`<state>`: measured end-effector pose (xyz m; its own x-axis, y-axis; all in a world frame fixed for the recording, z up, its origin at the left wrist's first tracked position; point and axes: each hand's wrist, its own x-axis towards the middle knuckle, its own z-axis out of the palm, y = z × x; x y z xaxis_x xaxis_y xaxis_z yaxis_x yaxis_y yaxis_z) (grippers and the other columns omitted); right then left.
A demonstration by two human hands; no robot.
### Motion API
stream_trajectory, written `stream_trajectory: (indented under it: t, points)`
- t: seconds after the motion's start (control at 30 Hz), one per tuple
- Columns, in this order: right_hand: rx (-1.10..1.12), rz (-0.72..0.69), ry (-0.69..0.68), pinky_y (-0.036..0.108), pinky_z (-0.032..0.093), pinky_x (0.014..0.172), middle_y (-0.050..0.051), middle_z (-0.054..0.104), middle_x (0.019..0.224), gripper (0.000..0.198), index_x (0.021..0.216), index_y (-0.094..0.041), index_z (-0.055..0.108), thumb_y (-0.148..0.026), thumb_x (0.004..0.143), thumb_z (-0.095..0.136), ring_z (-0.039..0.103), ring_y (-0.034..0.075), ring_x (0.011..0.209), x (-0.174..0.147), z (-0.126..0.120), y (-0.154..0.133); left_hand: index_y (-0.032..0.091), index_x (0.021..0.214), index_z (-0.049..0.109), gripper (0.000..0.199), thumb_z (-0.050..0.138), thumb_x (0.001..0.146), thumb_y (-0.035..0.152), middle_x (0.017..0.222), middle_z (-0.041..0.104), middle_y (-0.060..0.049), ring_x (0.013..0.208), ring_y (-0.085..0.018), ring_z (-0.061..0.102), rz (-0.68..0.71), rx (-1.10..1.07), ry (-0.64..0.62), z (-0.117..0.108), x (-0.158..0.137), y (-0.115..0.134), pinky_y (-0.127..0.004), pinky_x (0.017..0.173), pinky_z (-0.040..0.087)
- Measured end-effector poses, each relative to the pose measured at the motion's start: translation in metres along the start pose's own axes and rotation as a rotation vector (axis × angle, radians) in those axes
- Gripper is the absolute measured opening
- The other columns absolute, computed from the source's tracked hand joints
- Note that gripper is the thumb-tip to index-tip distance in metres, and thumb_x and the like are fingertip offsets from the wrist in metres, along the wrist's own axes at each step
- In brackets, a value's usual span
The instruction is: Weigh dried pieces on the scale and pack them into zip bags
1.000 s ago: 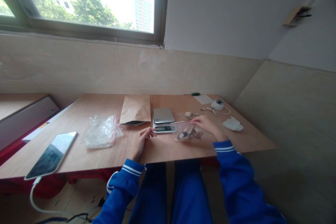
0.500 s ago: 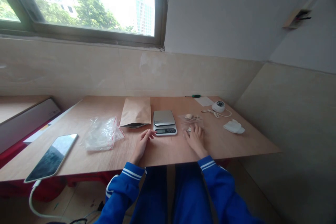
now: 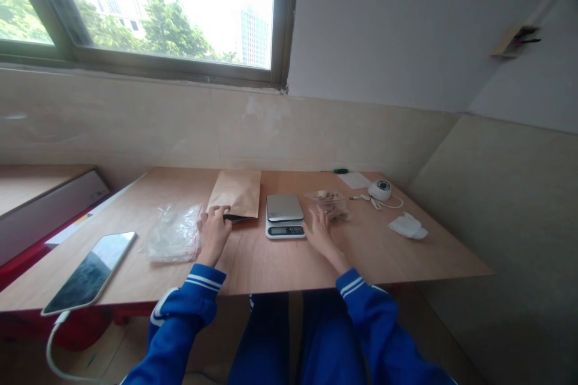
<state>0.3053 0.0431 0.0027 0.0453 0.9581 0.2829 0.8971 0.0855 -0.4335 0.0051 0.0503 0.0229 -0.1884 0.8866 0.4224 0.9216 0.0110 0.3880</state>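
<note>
My left hand (image 3: 214, 232) is at the lower left corner of a brown kraft paper bag (image 3: 237, 191), its fingers apart and lying over the bag's dark mouth. I cannot see a grip on the bag. Between my hands stands a white kitchen scale (image 3: 285, 233) with a bare steel plate (image 3: 284, 207). My right hand (image 3: 320, 232) is open at the scale's right edge, fingers stretched out. Just beyond it lie small clear zip bags (image 3: 336, 210) with pale brownish pieces inside, too small to name.
Clear plastic bags (image 3: 174, 234) lie left of the paper bag. A phone (image 3: 90, 274) with a white cable overhangs the front edge. On the right are a crumpled white tissue (image 3: 407, 226), a white round device (image 3: 380, 190) with cable, a paper sheet (image 3: 354, 180) and a green-handled screwdriver (image 3: 340, 171).
My left hand has moved left from the scale's front to the paper bag's mouth. My right hand has shifted left, off the small zip bags, to the scale's edge.
</note>
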Motion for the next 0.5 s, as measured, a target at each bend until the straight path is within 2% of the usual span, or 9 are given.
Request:
stream_trajectory:
  t: [0.13, 0.23, 0.33, 0.43, 0.5]
  points:
    - [0.246, -0.358, -0.183, 0.046, 0.030, 0.112, 0.019, 0.031, 0.149, 0.045, 0.132, -0.010, 0.045, -0.030, 0.091, 0.044, 0.028, 0.026, 0.140, -0.029, -0.014, -0.059, 0.024, 0.105, 0.066, 0.032, 0.049, 0.078, 0.017, 0.123, 0.060, -0.011, 0.111, -0.035, 0.049, 0.078, 0.107, 0.010, -0.007, 0.019, -0.011, -0.047, 0.089, 0.036]
    - [0.365, -0.572, -0.294, 0.042, 0.030, 0.114, 0.016, 0.035, 0.148, 0.049, 0.137, -0.013, 0.041, -0.032, 0.092, 0.046, 0.030, 0.022, 0.139, -0.039, -0.016, -0.104, 0.024, 0.101, 0.067, 0.029, 0.046, 0.082, 0.018, 0.105, 0.069, -0.010, 0.100, -0.029, 0.058, 0.146, 0.079, -0.027, -0.008, 0.029, -0.017, -0.042, 0.090, 0.035]
    - [0.368, -0.616, -0.310, 0.040, 0.033, 0.114, 0.016, 0.044, 0.143, 0.043, 0.135, -0.011, 0.045, -0.019, 0.094, 0.038, 0.037, 0.021, 0.136, -0.033, -0.001, -0.137, 0.025, 0.095, 0.070, 0.024, 0.047, 0.085, 0.025, 0.090, 0.073, -0.008, 0.085, -0.025, 0.063, 0.208, -0.016, 0.002, -0.011, 0.030, -0.014, -0.037, 0.087, 0.037]
    - [0.255, -0.575, -0.225, 0.038, 0.035, 0.113, 0.015, 0.047, 0.141, 0.049, 0.134, -0.008, 0.046, -0.003, 0.088, 0.032, 0.038, 0.020, 0.135, -0.021, 0.022, -0.156, 0.028, 0.088, 0.072, 0.020, 0.053, 0.085, 0.034, 0.083, 0.074, -0.005, 0.075, -0.023, 0.063, 0.261, -0.125, 0.096, -0.020, 0.025, -0.002, -0.031, 0.076, 0.040]
    - [0.128, -0.553, -0.169, 0.037, 0.033, 0.113, 0.018, 0.048, 0.140, 0.050, 0.133, -0.004, 0.047, 0.001, 0.084, 0.035, 0.038, 0.023, 0.135, -0.016, 0.032, -0.162, 0.029, 0.090, 0.072, 0.021, 0.054, 0.085, 0.037, 0.085, 0.074, -0.004, 0.072, -0.021, 0.063, 0.264, -0.198, 0.140, -0.028, 0.022, 0.008, -0.028, 0.067, 0.039]
